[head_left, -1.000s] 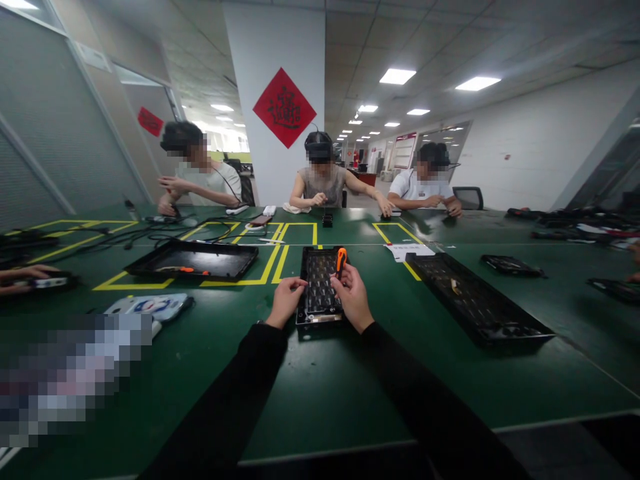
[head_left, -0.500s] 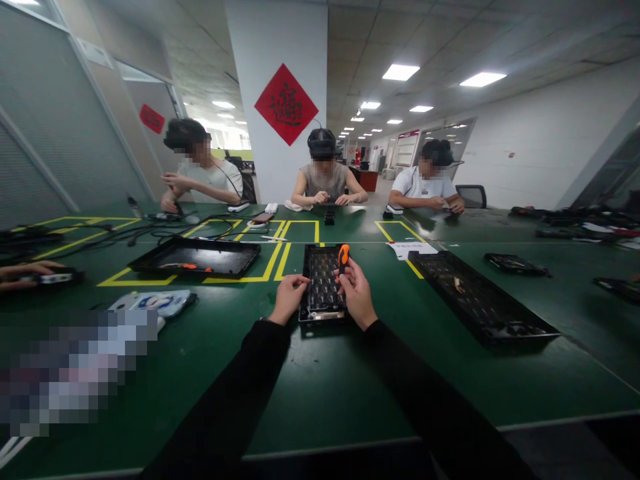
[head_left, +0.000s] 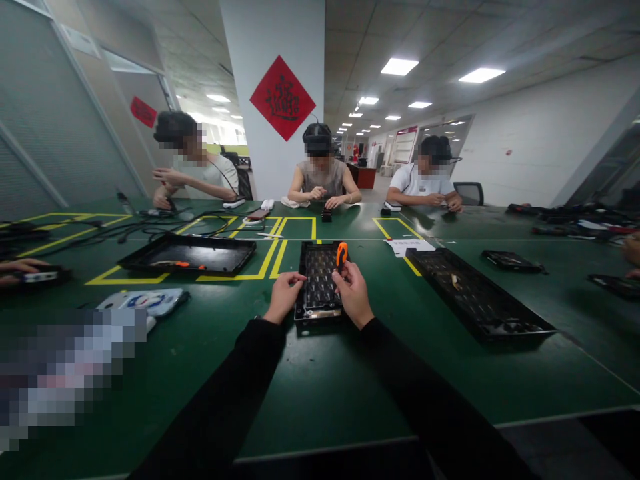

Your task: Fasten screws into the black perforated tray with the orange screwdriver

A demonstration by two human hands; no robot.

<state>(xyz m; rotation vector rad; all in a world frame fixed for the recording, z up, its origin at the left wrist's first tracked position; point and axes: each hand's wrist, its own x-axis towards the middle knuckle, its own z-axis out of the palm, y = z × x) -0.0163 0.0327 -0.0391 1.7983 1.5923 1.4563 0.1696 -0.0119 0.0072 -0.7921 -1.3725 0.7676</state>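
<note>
In front of me a black plastic casing (head_left: 320,283) with rows of small cells inside lies on the green table, its long side running away from me. My right hand (head_left: 354,293) is closed round a screwdriver with an orange and black handle (head_left: 341,255), held upright over the casing's right side. The screwdriver's tip is hidden by the fingers. At the casing's left edge my left hand (head_left: 285,295) has its thumb and forefinger pinched together, apparently gripping the rim. A pale metallic strip (head_left: 324,313) shows at the casing's near end.
A larger black tray (head_left: 187,257) with orange-handled tools lies left; a long black shell (head_left: 475,293) lies right. A patterned pouch (head_left: 143,301), cables (head_left: 200,223) and a white paper sheet (head_left: 410,247) are also on the table (head_left: 310,400). Several people sit around it.
The whole view has shifted slightly. Both my hands, the screwdriver and the casing keep nearly the same arrangement. Across the table, the middle person's hand has lifted a little.
</note>
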